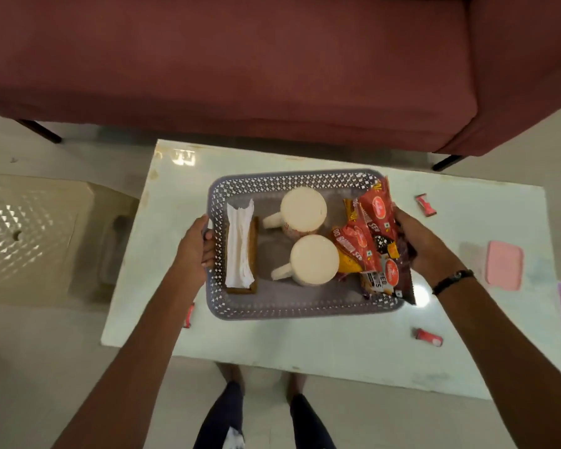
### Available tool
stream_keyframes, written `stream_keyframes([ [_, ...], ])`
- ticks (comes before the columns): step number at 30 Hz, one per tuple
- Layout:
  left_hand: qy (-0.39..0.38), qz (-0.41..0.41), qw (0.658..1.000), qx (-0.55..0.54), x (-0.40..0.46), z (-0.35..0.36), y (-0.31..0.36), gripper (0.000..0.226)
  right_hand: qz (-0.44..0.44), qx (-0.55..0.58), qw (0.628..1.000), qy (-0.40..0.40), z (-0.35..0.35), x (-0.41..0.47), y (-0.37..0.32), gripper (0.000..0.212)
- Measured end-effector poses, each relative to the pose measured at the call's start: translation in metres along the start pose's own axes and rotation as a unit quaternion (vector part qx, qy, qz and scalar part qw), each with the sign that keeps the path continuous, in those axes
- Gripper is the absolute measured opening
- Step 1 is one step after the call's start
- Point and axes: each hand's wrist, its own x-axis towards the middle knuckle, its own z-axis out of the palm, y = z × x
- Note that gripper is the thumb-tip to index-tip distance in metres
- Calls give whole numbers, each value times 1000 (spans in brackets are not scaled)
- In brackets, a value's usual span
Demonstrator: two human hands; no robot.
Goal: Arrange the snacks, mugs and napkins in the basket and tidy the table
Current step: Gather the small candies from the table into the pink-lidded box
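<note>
While hands grip it, basket long axis runs left-right.

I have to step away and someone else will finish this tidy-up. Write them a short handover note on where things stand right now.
Left hand grips the left rim of the basket. Right hand holds the snack packets at the basket's right end.
In the basket: napkins in their holder on the left, two upturned mugs in the middle, snacks on the right.
Done: mugs, napkins and most snacks are in.
Left: three small red wrappers lie on the table; a pink lid sits at its right end.
</note>
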Motion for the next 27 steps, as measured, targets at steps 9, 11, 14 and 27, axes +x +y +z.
stream_keyframes([
  [9, 100, -39, 989, 97, -17, 26, -85, 47, 67, 102, 992, 44, -47, -39, 126, 57],
  [11, 105, -43, 987, 113, -8, 22, -98, 47, 65, 108, 990, 57, -50, -40, 144, 58],
  [14, 104, -44, 984, 135, 5, 21, -109, 48, 61, 99, 991, 69, -51, -35, 152, 54],
  [27, 101, -30, 983, 149, 46, 64, -88, 47, 28, 71, 993, 89, -68, 19, 117, 64],
])
